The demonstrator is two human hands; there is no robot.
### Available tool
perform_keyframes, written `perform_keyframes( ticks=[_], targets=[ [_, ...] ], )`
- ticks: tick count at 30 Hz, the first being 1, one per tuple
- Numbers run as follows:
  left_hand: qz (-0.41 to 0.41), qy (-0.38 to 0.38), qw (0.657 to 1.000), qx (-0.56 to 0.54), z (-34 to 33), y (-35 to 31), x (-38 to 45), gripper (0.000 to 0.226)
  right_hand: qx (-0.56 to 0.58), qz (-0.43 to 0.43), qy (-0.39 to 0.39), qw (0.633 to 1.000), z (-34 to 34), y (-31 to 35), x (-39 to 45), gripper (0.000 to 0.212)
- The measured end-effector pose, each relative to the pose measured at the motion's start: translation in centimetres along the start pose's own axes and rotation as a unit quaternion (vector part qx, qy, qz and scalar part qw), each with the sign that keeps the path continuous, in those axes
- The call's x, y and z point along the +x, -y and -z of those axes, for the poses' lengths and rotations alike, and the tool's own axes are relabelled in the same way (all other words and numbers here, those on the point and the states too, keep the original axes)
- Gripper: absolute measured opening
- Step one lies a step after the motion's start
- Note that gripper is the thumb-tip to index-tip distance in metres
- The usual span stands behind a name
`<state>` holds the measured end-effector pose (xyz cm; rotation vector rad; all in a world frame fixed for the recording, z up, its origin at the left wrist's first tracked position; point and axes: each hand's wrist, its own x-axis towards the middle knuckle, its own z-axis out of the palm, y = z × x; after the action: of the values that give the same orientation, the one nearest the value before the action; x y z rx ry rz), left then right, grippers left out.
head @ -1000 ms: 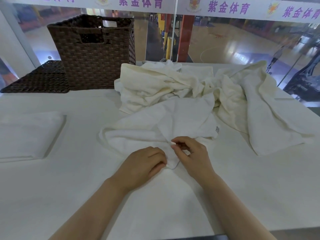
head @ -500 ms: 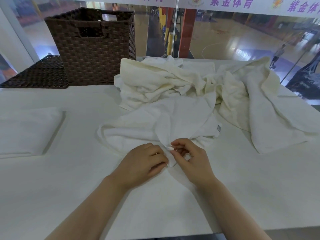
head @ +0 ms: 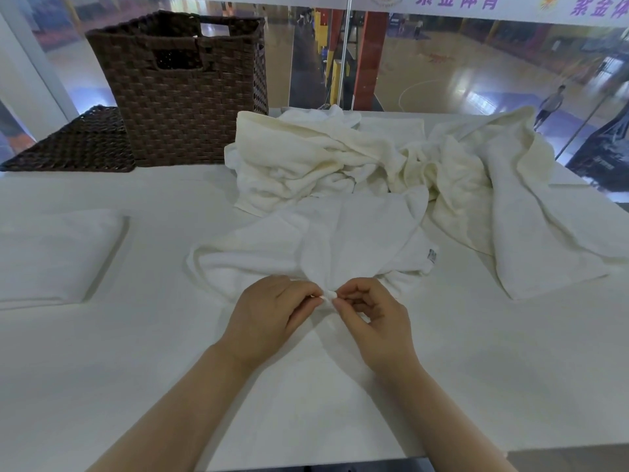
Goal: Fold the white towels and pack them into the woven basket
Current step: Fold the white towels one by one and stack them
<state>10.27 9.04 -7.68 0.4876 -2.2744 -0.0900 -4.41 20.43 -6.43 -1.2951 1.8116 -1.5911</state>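
A crumpled white towel [head: 326, 243] lies in the middle of the white table [head: 136, 352]. My left hand [head: 269, 315] and my right hand [head: 374, 318] meet at its near corner, and both pinch that corner between thumb and fingers. Behind it sits a heap of loose white towels [head: 306, 158], and a larger one [head: 531, 206] spreads to the right. A folded white towel [head: 54, 253] rests flat at the left. The dark brown woven basket [head: 183, 90] stands upright at the back left.
A flat woven lid or mat [head: 78, 144] lies left of the basket. A glass wall [head: 442, 63] runs behind the table, with a sports hall beyond it. The table's near edge [head: 340, 461] runs below my forearms.
Both hands have shifted slightly on the towel's near corner, drawing it up between their fingertips. The towel piles and basket have not moved.
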Motion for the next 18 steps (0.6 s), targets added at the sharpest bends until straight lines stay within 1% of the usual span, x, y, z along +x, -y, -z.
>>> perform_keyframes(
  ticks=[3,6,10,12,18],
  targets=[
    [-0.026,-0.008,1.0,-0.007,-0.2,0.01,-0.05,0.019,0.016,-0.028,-0.007,0.999,-0.53,0.04,-0.06,0.019],
    [-0.032,-0.017,0.999,-0.014,-0.17,0.04,-0.08,0.016,0.021,-0.043,0.011,0.999,-0.59,0.01,0.05,0.017],
    [-0.035,-0.023,0.999,-0.015,-0.22,0.1,-0.09,0.018,0.03,-0.038,0.049,0.998,-0.28,-0.21,0.11,0.022],
    [-0.028,-0.024,0.999,-0.017,-0.24,0.19,-0.12,0.018,0.016,-0.03,0.064,0.997,-0.33,-0.11,0.04,0.026],
    [-0.01,-0.019,0.999,-0.025,-0.12,0.0,-0.03,0.026,-0.052,-0.006,0.033,0.998,-0.49,0.46,0.06,0.031]
  ],
)
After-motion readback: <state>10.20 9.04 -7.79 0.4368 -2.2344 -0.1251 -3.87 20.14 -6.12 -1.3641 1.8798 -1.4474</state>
